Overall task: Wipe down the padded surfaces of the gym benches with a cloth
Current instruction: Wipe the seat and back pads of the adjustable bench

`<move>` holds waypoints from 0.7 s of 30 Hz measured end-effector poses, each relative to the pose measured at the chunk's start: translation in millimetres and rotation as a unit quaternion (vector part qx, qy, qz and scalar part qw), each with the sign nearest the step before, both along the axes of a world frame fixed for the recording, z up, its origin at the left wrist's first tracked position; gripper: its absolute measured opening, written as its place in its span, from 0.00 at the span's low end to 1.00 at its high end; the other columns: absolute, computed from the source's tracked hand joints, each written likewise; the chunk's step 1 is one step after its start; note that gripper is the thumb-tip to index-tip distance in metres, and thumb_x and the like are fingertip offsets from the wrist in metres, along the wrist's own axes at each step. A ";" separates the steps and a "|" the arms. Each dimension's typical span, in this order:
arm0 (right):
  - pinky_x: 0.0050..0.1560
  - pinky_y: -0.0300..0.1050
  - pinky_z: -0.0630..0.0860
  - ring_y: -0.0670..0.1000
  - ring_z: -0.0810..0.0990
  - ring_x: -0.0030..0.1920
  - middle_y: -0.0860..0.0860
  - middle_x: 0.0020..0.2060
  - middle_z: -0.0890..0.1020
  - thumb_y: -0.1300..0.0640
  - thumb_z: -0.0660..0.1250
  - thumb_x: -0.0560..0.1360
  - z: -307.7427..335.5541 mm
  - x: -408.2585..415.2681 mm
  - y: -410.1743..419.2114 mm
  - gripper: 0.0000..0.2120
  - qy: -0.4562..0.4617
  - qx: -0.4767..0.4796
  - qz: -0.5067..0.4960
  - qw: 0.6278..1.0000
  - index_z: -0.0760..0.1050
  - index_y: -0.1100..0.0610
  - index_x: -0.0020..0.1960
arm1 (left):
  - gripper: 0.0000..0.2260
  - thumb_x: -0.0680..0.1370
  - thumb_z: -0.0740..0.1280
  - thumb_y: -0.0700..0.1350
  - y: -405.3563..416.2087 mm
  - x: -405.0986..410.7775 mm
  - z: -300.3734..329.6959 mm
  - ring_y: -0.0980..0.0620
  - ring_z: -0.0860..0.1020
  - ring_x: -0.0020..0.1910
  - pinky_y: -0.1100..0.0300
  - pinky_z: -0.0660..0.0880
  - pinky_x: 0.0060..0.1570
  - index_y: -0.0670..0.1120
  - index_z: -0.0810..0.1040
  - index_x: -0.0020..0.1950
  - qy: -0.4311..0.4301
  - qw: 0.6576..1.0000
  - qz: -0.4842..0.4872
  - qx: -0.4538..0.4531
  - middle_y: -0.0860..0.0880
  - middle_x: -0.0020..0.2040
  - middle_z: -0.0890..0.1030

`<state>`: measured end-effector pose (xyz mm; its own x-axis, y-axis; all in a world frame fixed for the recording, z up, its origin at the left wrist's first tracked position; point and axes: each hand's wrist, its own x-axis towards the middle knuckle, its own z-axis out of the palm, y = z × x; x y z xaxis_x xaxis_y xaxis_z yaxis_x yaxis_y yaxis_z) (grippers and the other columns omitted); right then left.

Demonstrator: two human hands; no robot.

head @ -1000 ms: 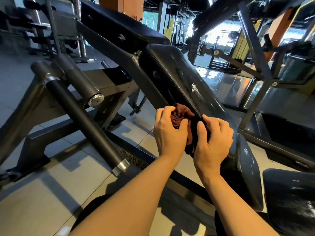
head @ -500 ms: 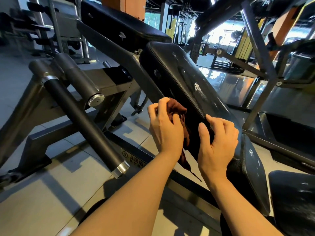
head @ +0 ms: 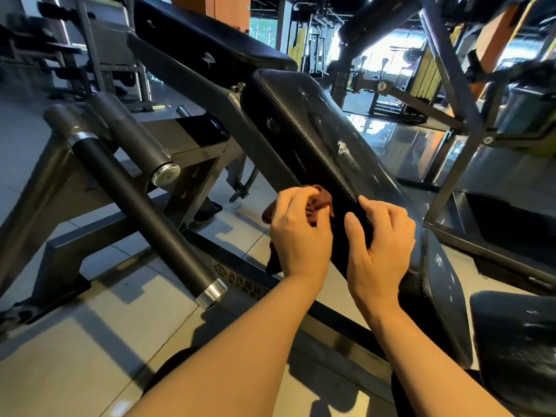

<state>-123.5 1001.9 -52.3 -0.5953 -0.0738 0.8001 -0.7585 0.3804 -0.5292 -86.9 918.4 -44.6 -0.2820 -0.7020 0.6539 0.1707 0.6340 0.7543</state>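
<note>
Gripping a bunched brown cloth, the left hand sits just past centre toward 5 o'clock in the head view, its fingers curled round the fabric so that a fold pokes out above the knuckles at 12 o'clock and a darker tail hangs below the palm at 7 o'clock. The cloth lies against the left edge of the black padded bench back, which slopes from 12 o'clock down toward 5 o'clock. The right hand, just beside the left at its 3 o'clock, holds nothing; its fingers are loosely bent and spread, fingertips resting on the pad's lower edge, thumb apart and pointing up. A white scuff marks the pad at 1 o'clock of the hands. At 9 o'clock a grey steel frame carries a black roller bar with chrome end caps. A second black pad runs along 11 o'clock, above the tiled floor.
</note>
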 end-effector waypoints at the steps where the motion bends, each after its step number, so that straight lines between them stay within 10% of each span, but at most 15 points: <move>1: 0.52 0.46 0.66 0.48 0.70 0.55 0.51 0.53 0.77 0.42 0.56 0.77 -0.5 -0.1 0.8 0.22 0.001 0.002 0.000 1.000 0.77 0.55 0.60 | 0.08 0.73 0.72 0.39 3.0 0.5 -2.6 0.61 0.74 0.48 0.79 0.68 0.48 0.46 0.80 0.51 -0.007 1.000 -0.013 -0.010 0.51 0.52 0.78; 6: 0.54 0.45 0.66 0.49 0.71 0.56 0.50 0.54 0.77 0.43 0.55 0.78 -0.8 -1.7 5.2 0.22 -0.006 0.007 0.022 1.000 0.77 0.54 0.61 | 0.07 0.74 0.70 0.38 -5.1 -1.3 5.0 0.62 0.73 0.45 0.79 0.68 0.46 0.47 0.79 0.51 0.037 0.996 0.014 0.077 0.49 0.53 0.77; 12: 0.55 0.30 0.62 0.41 0.68 0.54 0.44 0.53 0.76 0.49 0.52 0.79 3.2 -6.1 15.5 0.21 -0.012 -0.006 0.061 0.998 0.79 0.55 0.61 | 0.10 0.74 0.71 0.38 5.8 2.8 -8.9 0.60 0.74 0.51 0.74 0.71 0.50 0.47 0.79 0.53 -0.016 0.996 -0.067 -0.052 0.51 0.54 0.76; 16: 0.54 0.24 0.60 0.39 0.68 0.53 0.44 0.51 0.77 0.57 0.58 0.78 7.0 -11.2 23.1 0.16 -0.005 0.013 0.075 0.997 0.80 0.56 0.59 | 0.08 0.75 0.69 0.38 -5.2 0.0 0.9 0.64 0.73 0.46 0.79 0.67 0.48 0.46 0.79 0.52 0.040 0.997 0.003 0.063 0.48 0.53 0.77; 21: 0.55 0.28 0.63 0.50 0.74 0.55 0.50 0.53 0.81 0.65 0.66 0.73 3.6 -17.6 27.9 0.16 0.024 0.054 0.047 0.997 0.80 0.56 0.59 | 0.10 0.72 0.72 0.36 7.8 8.5 -9.7 0.58 0.75 0.49 0.74 0.71 0.49 0.45 0.79 0.52 -0.039 0.990 -0.107 -0.085 0.49 0.53 0.76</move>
